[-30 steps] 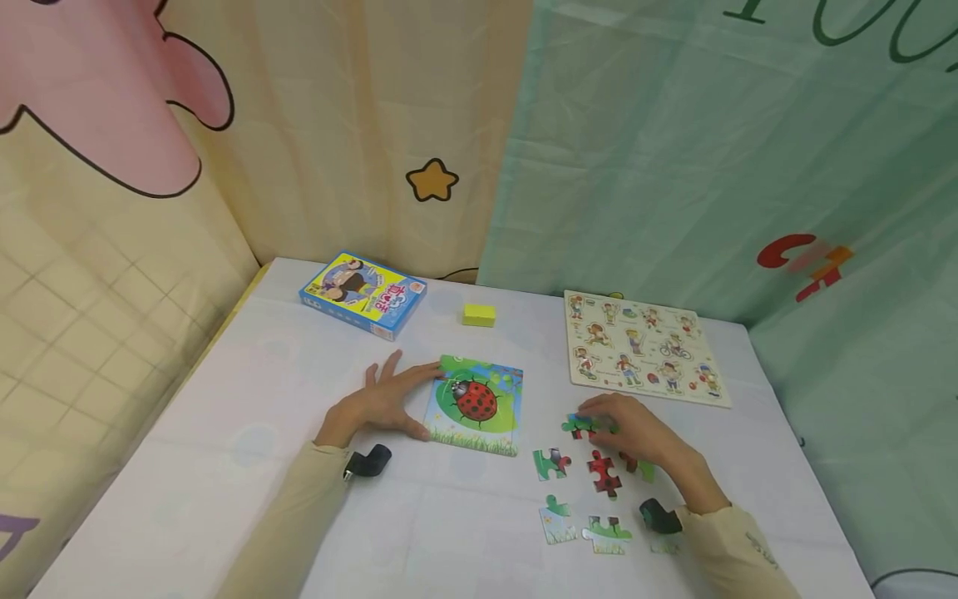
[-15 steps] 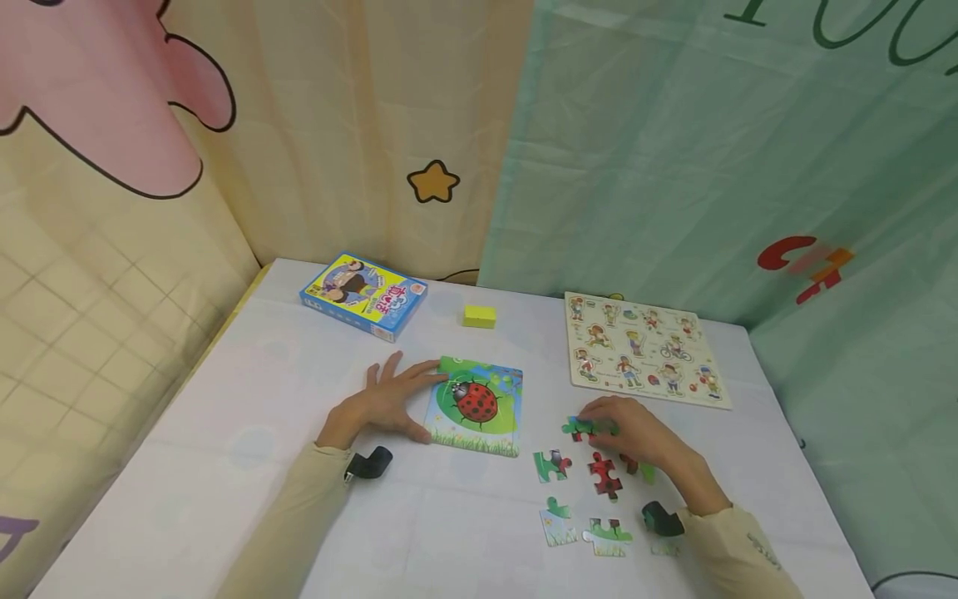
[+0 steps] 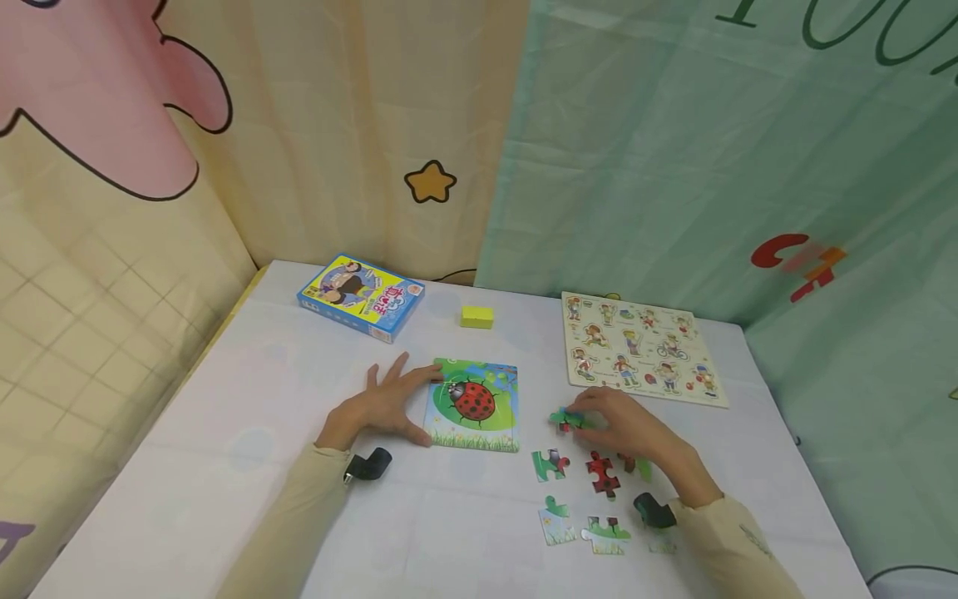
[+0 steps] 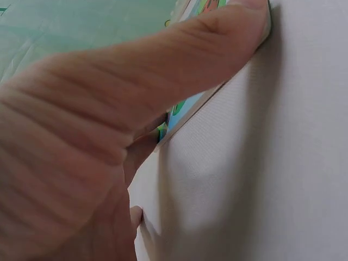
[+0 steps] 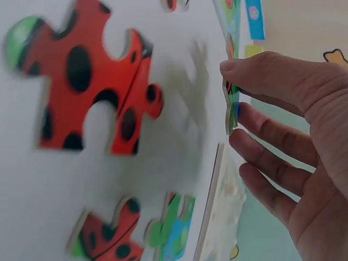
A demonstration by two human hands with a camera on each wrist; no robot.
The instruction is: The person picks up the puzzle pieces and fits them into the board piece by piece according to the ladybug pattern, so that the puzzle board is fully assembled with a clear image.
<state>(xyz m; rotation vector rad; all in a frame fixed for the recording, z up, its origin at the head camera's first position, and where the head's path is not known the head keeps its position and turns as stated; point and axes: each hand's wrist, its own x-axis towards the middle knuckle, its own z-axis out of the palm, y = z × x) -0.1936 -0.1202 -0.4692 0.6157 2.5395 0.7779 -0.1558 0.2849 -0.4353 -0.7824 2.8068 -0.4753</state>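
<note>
My left hand (image 3: 377,409) spreads along the left edge of a square ladybug puzzle board (image 3: 475,403), thumb at the near corner, index finger at the far one. In the left wrist view the thumb (image 4: 163,68) lies straight over the board's edge (image 4: 187,104), hiding most of the picture. My right hand (image 3: 627,423) pinches a green, blue and red puzzle piece (image 3: 563,418) between thumb and fingers; the right wrist view shows this piece (image 5: 230,109) edge-on. Closer to me lie loose pieces, among them a red spotted one (image 3: 601,472) and a green one (image 3: 550,465).
More pieces with grass (image 3: 606,537) lie toward the front right. A cream picture board (image 3: 644,349) stands out at the back right. At the back are a yellow block (image 3: 476,317) and a blue-and-yellow box (image 3: 362,297). Curtains (image 3: 636,150) hang behind the table.
My right hand has shifted slightly left with the pinched puzzle piece. The ladybug board has turned slightly counterclockwise under my left hand.
</note>
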